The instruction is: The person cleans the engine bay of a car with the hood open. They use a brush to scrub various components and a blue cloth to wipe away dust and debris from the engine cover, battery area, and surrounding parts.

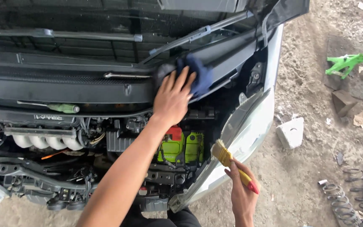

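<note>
My left hand (173, 97) presses a dark blue cloth (198, 75) flat against the black plastic cowl panel (85, 90) below the windscreen of a car with its engine bay exposed. The fingers are spread over the cloth. My right hand (241, 194) is lower, beside the silver front fender (248, 126), and grips a paintbrush (232, 162) with a yellow handle, red tip and pale bristles pointing up-left. The brush touches nothing. A green battery (181, 147) with a red terminal cover sits in the bay under my left forearm.
Two wiper arms (198, 33) lie on the windscreen. A green-handled screwdriver (61, 108) rests on the cowl's left part, above the engine's intake manifold (47, 141). On the dirt floor to the right lie a white block (291, 132), a green tool (344, 63), cardboard scraps and coil springs (349, 201).
</note>
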